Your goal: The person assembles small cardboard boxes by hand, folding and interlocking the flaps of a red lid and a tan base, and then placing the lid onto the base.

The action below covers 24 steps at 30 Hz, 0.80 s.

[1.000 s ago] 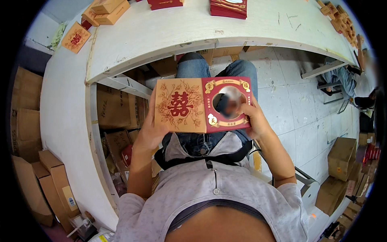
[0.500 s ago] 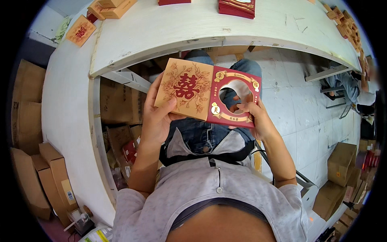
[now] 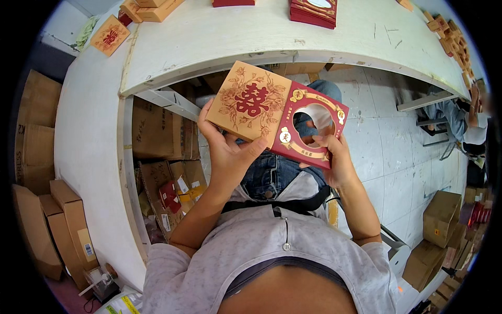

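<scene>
Above my lap is a small gift box in two parts, side by side and touching. The left part is a tan box sleeve (image 3: 230, 115) printed with a dark red character and flowers. My left hand (image 3: 230, 152) grips it, thumb at its lower edge and fingers at its left side. To the right is a red box (image 3: 303, 147) with gold trim and a large cut-out window. My right hand (image 3: 339, 159) pinches its lower right part, thumb at the window's rim. Some of its fingers show through the window. Whether one part sits inside the other is hidden.
On the white table (image 3: 209, 39) ahead lies a stack of red box pieces (image 3: 314, 14). A tan box (image 3: 110, 35) rests at the far left, and several more are piled at the far right. Cartons (image 3: 442, 217) stand on the floor, and another person (image 3: 473, 120) sits at right.
Both hands have shifted the box slightly up and right, and it tilts more clockwise. My left thumb has slid from the sleeve's face to its lower edge near the seam.
</scene>
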Each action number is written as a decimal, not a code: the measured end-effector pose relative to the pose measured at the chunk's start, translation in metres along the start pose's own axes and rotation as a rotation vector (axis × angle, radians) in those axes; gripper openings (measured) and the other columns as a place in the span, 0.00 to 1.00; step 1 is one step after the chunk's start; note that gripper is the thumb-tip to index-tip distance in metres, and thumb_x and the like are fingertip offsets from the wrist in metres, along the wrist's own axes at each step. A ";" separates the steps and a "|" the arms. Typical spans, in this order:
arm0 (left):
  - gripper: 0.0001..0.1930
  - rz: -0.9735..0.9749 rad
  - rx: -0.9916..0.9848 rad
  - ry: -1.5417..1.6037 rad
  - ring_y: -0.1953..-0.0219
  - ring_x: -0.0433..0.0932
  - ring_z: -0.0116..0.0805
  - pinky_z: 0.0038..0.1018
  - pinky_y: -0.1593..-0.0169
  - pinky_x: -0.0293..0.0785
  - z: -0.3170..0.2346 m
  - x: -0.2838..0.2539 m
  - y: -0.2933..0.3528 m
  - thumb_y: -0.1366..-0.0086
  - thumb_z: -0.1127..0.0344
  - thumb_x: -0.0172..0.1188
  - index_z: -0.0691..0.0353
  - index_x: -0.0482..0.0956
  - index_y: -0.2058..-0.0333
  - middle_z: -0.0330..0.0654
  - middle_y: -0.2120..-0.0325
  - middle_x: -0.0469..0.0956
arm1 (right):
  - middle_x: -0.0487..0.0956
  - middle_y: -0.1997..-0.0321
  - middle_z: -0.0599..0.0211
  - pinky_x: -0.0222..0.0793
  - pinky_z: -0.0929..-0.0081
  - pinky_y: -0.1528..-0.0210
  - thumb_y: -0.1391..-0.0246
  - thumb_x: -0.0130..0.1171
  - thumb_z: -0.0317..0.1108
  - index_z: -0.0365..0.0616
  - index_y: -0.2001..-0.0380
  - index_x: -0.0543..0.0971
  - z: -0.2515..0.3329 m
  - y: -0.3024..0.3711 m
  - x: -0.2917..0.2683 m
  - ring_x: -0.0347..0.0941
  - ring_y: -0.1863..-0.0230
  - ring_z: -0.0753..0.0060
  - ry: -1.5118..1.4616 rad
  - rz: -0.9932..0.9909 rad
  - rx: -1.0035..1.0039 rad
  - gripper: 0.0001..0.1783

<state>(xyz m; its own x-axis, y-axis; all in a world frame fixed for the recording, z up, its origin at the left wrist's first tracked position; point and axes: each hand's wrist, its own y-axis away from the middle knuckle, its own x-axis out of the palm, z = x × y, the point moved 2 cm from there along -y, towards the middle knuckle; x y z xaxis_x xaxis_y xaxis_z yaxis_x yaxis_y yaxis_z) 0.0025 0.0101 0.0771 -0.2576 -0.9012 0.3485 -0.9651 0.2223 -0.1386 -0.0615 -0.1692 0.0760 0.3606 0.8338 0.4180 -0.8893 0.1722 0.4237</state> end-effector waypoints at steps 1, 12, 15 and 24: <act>0.48 -0.005 0.008 -0.012 0.46 0.62 0.35 0.32 0.50 0.71 0.000 0.000 0.000 0.54 0.72 0.68 0.54 0.40 0.44 0.43 0.48 0.52 | 0.71 0.61 0.43 0.78 0.68 0.77 0.56 0.46 0.30 0.34 0.50 0.58 0.000 0.001 0.002 0.76 0.65 0.56 -0.007 -0.009 -0.002 0.28; 0.46 -0.009 0.047 -0.061 0.47 0.62 0.35 0.31 0.49 0.70 0.003 -0.002 -0.004 0.53 0.72 0.67 0.56 0.40 0.44 0.43 0.48 0.53 | 0.70 0.60 0.42 0.79 0.69 0.76 0.56 0.48 0.32 0.34 0.48 0.55 -0.003 0.000 -0.001 0.76 0.64 0.56 -0.018 0.010 0.028 0.30; 0.46 -0.010 0.019 -0.052 0.46 0.61 0.34 0.31 0.49 0.69 -0.001 0.001 -0.001 0.53 0.72 0.67 0.56 0.41 0.44 0.43 0.49 0.52 | 0.71 0.60 0.42 0.78 0.70 0.76 0.56 0.48 0.33 0.34 0.48 0.55 -0.005 -0.001 -0.001 0.76 0.64 0.57 -0.022 0.016 0.031 0.31; 0.47 -0.010 0.110 -0.108 0.46 0.60 0.33 0.31 0.47 0.68 0.004 -0.004 -0.004 0.54 0.73 0.68 0.57 0.41 0.44 0.43 0.50 0.52 | 0.69 0.61 0.49 0.78 0.71 0.76 0.57 0.49 0.33 0.36 0.46 0.55 -0.006 0.000 0.001 0.75 0.64 0.61 -0.029 0.018 0.006 0.32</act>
<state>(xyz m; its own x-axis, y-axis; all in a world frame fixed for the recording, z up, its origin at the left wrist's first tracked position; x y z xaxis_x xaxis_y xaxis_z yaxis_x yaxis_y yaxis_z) 0.0070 0.0108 0.0725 -0.2356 -0.9394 0.2491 -0.9550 0.1763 -0.2386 -0.0626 -0.1652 0.0712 0.3527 0.8211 0.4487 -0.8939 0.1539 0.4209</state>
